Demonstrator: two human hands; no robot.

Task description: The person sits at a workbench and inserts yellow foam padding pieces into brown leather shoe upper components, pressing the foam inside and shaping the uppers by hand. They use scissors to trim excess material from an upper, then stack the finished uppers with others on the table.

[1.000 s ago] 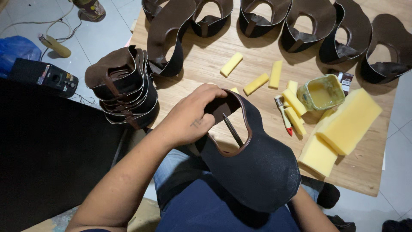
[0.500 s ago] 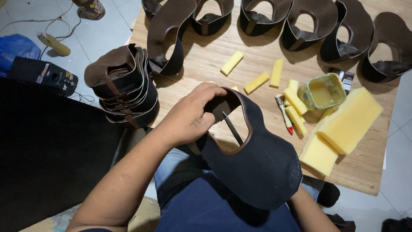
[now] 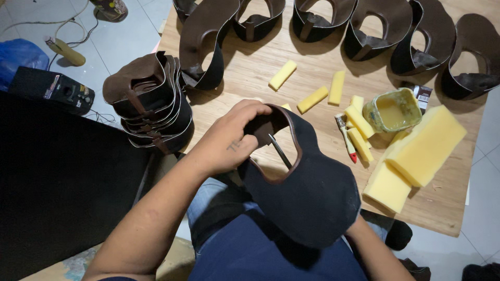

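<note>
The dark leather shoe upper [image 3: 307, 192] lies over the person's lap, at the near edge of the wooden table [image 3: 291, 57], its brown-edged opening turned up toward the camera. The left hand [image 3: 229, 143] grips the upper at the left rim of that opening, fingers curled over the edge and closed on the leather. A thin dark tool [image 3: 280, 151] crosses the opening at a slant, its lower end hidden behind the upper. The right hand is hidden under the upper; only the forearm shows at the near right, so I cannot tell how it is held. To the left of the left hand, at the table's left edge, stands a stack of brown uppers [image 3: 148, 101], nested one in another. Along the far side of the table a row of dark uppers [image 3: 364, 26] stands upright. Right of the held upper lie small yellow foam strips [image 3: 312, 99], a small brush with a red handle [image 3: 346, 138], and a yellowish tub of glue [image 3: 391, 110]. Just beside the tub, on the near right, lie large yellow foam blocks [image 3: 416, 156], touching each other.
</note>
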